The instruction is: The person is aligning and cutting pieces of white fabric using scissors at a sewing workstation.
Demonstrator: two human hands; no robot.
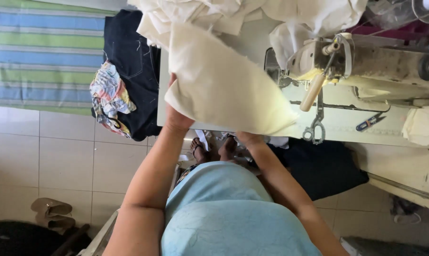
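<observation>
At centre frame, my left hand [177, 116] and right hand [249, 138] are gripping a cream cloth panel [224, 85]; its trailing edge risks snagging the scissors [315, 128].

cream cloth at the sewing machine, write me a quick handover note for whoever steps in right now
Left hand: grips the left edge of the cream cloth, fingers hidden behind it.
Right hand: holds the cloth's lower edge, mostly covered by it.
The cloth is lifted over the white table, left of the sewing machine; it is not under the needle.
More cream fabric is heaped at the back of the table.
Scissors lie on the table below the machine head.
Dark cloth and a patterned piece hang off the left end.
Done: piece picked up. Left: no seam visible on it from here.
</observation>
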